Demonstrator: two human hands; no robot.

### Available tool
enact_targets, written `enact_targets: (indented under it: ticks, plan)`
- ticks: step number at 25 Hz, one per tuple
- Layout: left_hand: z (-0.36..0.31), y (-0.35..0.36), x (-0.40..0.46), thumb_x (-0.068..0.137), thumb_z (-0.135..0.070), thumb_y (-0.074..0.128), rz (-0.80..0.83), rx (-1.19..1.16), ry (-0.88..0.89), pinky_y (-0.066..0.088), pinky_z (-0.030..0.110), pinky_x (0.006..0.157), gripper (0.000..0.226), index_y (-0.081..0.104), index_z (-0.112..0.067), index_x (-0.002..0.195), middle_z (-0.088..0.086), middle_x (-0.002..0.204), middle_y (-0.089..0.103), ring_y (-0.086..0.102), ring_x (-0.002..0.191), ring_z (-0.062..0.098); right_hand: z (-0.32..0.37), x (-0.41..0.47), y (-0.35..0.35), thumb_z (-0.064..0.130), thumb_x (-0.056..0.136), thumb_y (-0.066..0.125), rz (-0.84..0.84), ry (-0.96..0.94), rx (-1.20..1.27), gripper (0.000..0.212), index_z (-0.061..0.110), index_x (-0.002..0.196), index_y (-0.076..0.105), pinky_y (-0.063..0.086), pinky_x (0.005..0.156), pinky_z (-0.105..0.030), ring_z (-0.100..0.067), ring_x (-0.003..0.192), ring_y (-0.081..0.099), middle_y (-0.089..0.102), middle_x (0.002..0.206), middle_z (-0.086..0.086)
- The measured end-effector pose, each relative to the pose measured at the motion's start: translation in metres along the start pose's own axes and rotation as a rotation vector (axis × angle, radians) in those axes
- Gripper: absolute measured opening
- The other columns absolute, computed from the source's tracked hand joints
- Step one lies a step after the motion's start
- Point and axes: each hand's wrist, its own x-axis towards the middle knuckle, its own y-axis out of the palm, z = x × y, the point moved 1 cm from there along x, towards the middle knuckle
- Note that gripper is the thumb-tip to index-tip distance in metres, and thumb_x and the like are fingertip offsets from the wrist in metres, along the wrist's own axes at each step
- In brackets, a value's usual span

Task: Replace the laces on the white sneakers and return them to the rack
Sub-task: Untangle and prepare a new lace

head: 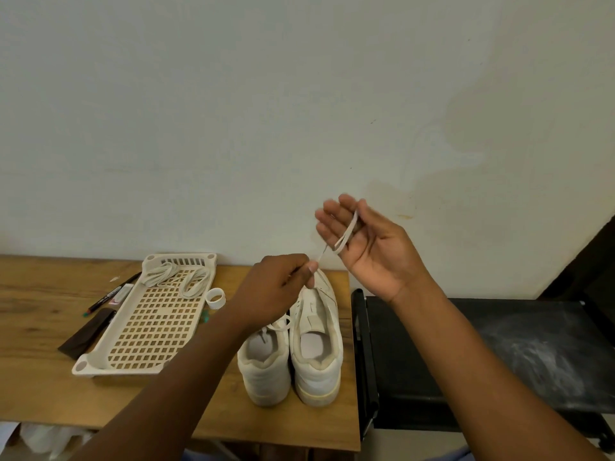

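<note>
Two white sneakers stand side by side near the right end of the wooden table (43, 314), heels toward me: the left sneaker (264, 364) and the right sneaker (317, 347). Above them I hold a white lace (346, 232). My right hand (366, 241) is raised with its palm up, and the lace is looped round its fingers. My left hand (283, 287) pinches the lace's lower end just above the right sneaker's toe. More white laces (179, 277) lie bundled at the far end of a cream perforated tray (153, 324).
Left of the tray lie pens (113, 291) and a dark flat case (88, 331). A small white ring (215, 298) stands by the tray's right side. A black rack or stand (499, 357) sits directly right of the table. A pale wall rises behind.
</note>
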Motion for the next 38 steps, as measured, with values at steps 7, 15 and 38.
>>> enact_targets:
  ticks: [7,15,38]
  plan:
    - [-0.020,-0.006,-0.004,0.104,-0.040,0.054,-0.039,0.008,0.130,0.036,0.017,0.061,0.025,0.065,-0.033,0.083,-0.026,0.074,0.063,0.059,0.068,0.001,-0.016,0.002,-0.014,0.024,0.113,0.040,-0.225,-0.126,-1.043,0.036,0.006,0.115,0.070,0.058,0.096,-0.033,-0.015,0.100,0.075,0.079,0.103,-0.007]
    - [0.019,-0.021,0.003,0.105,-0.040,0.050,-0.133,0.116,-0.040,0.040,0.026,0.065,0.026,0.065,-0.035,0.084,-0.020,0.083,0.069,0.060,0.081,-0.003,-0.022,-0.006,0.004,0.041,0.109,0.047,-0.029,0.292,-0.811,0.046,0.007,0.085,0.067,0.044,0.055,-0.029,-0.017,0.052,0.044,0.045,0.060,-0.005]
    - [0.015,-0.020,0.004,0.106,-0.039,0.050,-0.177,0.009,0.004,0.040,0.029,0.063,0.029,0.064,-0.033,0.081,-0.019,0.078,0.064,0.057,0.070,0.001,-0.015,-0.003,0.007,0.045,0.110,0.034,0.064,0.250,-0.212,0.060,-0.004,0.110,0.069,0.057,0.070,-0.034,-0.023,0.068,0.067,0.068,0.076,-0.012]
